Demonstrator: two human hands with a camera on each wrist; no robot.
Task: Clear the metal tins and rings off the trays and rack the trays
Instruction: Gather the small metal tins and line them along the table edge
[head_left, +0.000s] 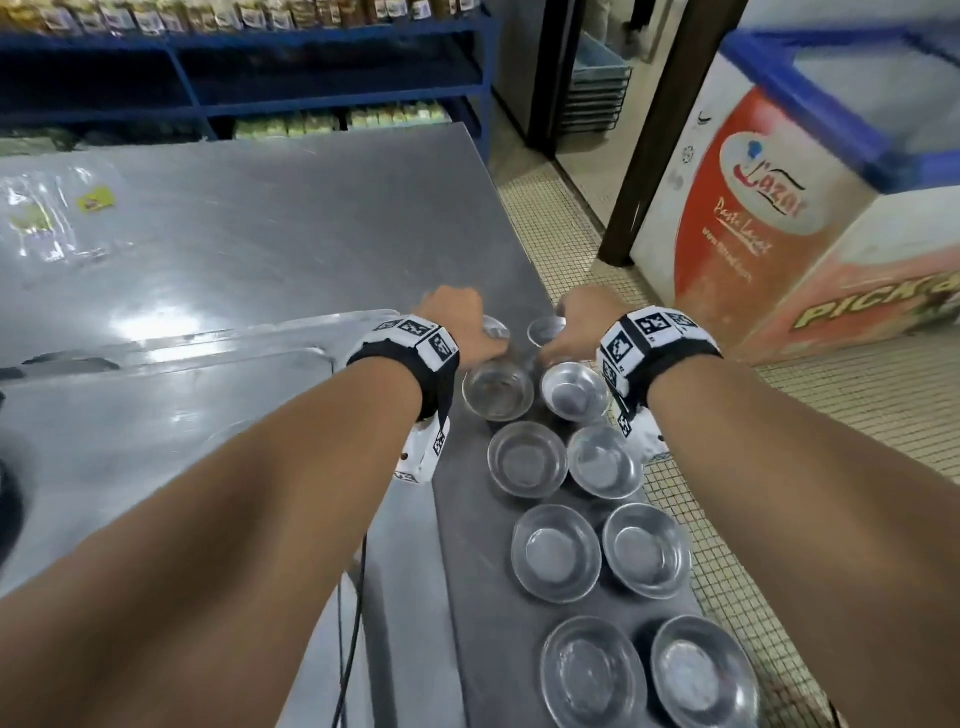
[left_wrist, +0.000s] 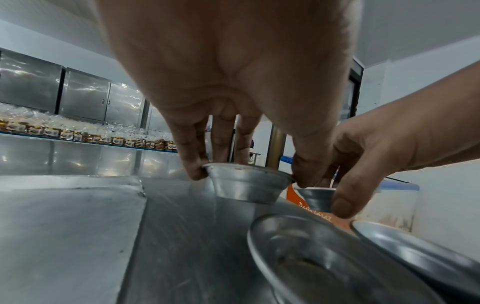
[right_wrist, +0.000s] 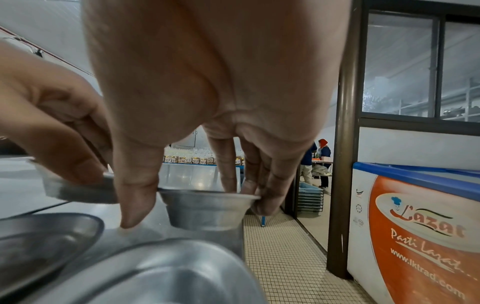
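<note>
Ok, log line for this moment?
left hand: grips far-left tin | right hand: grips far-right tin | remaining tins: on tray

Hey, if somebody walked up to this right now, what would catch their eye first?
Two columns of shiny metal tins run along the right edge of the steel table, toward the two outstretched arms. At the far end, the left hand and the right hand each pinch one tin by its rim. To the right, an orange and white chest freezer with a blue lid stands on the tiled floor.
</note>
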